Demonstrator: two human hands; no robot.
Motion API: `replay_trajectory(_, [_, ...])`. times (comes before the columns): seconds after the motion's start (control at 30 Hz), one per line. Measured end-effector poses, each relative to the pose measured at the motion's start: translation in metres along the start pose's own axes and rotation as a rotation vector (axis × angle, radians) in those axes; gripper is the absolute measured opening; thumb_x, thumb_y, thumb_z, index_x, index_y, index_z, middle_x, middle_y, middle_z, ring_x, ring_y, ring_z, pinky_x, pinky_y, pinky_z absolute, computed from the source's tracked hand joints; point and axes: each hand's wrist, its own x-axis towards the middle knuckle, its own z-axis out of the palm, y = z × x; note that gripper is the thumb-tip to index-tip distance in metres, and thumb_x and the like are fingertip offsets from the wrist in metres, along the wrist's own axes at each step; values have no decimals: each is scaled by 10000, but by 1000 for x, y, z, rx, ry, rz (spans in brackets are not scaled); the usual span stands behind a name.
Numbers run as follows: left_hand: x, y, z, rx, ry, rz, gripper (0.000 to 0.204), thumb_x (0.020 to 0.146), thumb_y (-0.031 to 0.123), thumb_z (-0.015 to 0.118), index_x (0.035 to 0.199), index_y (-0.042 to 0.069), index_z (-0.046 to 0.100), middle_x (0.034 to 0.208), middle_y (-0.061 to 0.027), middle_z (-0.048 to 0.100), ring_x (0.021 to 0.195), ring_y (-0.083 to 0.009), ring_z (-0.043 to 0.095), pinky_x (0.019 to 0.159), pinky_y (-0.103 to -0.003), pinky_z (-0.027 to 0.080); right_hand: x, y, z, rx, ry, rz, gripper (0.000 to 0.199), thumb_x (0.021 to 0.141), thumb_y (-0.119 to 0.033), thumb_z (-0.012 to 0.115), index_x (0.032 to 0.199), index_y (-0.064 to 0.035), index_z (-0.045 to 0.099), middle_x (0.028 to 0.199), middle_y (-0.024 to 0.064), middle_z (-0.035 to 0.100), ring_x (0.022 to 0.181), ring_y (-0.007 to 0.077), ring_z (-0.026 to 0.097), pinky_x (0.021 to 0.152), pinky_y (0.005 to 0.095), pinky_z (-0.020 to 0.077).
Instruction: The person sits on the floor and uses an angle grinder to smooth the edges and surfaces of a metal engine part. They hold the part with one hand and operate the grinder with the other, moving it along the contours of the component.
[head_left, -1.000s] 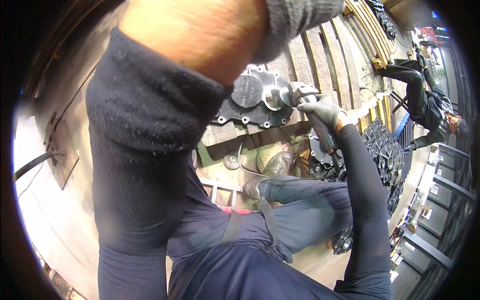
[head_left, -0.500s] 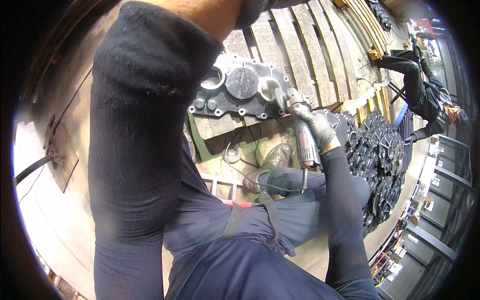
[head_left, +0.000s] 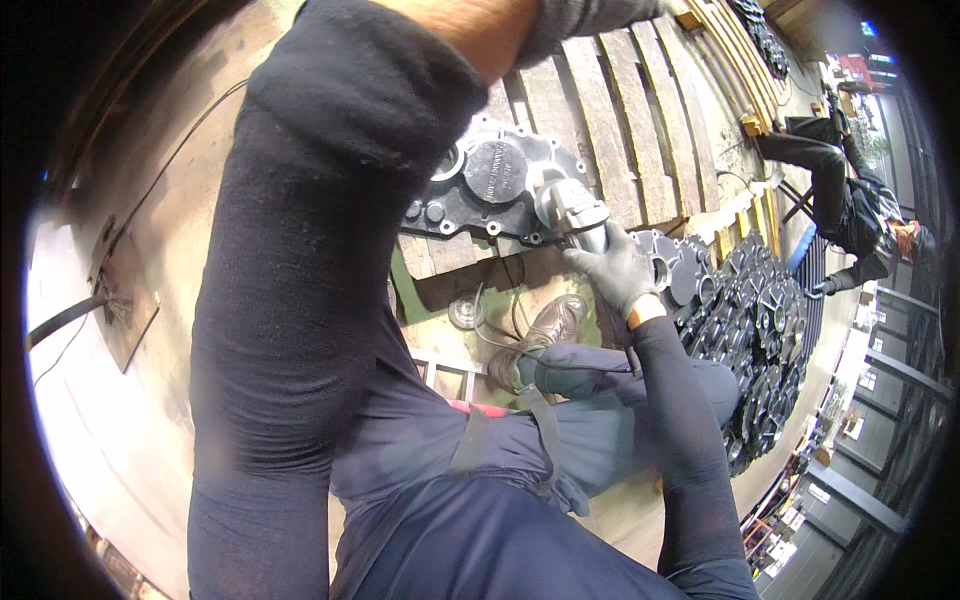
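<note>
Near the middle of the view, on the near end of a slatted wooden pallet, lies a dark cast-metal housing cover, flat with its bolt bosses and round ports facing up, which puts its rim within reach of a tool. Against its right edge sits the grey head of a handheld grinder, tilted down onto the casting. The right hand, in a grey glove, is closed around the grinder's body just behind the head, the wrist bent forward and the black-sleeved forearm running down and to the right, a pose that looks suited to pressing the tool in from the side. A thin cable trails from the tool towards the person's brown boot and bent knee. The left arm rises large across the frame; the left hand is cut off by the top edge, so its grip cannot be told. To the right lies a heap of similar dark castings. Far right, another person bends over.
</note>
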Motion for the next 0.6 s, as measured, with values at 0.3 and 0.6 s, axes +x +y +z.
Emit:
replay_trajectory(0.3, [3,1,3,15,-9,-2,412,1082,365,697,1044,-30,805,939,-224,802,897,-371,798,831,-467,639,7,-1,10,-231,3,-117,667,874,-480,905,1325,-50,666,1192,278,797,1140,469,769,1001,560,593])
replay_trajectory(0.6, [21,11,17,24,-30,8,416,1081,368,707,1044,-34,807,929,-219,802,884,-362,798,819,-460,640,13,26,28,-359,24,-234,656,876,-474,904,1290,-79,583,1083,225,793,987,438,801,885,553,620])
